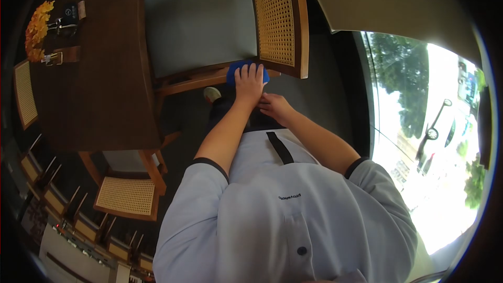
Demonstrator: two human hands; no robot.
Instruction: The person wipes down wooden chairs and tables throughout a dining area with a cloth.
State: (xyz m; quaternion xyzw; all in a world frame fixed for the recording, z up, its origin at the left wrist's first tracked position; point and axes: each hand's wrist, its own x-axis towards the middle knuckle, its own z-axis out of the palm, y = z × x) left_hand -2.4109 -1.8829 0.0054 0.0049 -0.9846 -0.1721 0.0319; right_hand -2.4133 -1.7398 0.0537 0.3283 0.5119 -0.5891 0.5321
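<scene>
A blue cloth (231,75) is bunched under my left hand (249,83), whose fingers lie over it and grip it. Cloth and hand are at the near side rail (199,79) of a wooden chair, close to where the seat meets the back. The chair has a grey padded seat (201,21) and a woven cane back (272,13). My right hand (276,109) is beside my left wrist with its fingers curled in. Whatever those fingers may hold is hidden.
A dark wooden table (105,89) stands at the left, bearing orange flowers (39,29) and a small black sign (70,14). Another cane-backed chair (126,194) is at its near end. More chairs line the lower left. A bright window (403,126) is at the right.
</scene>
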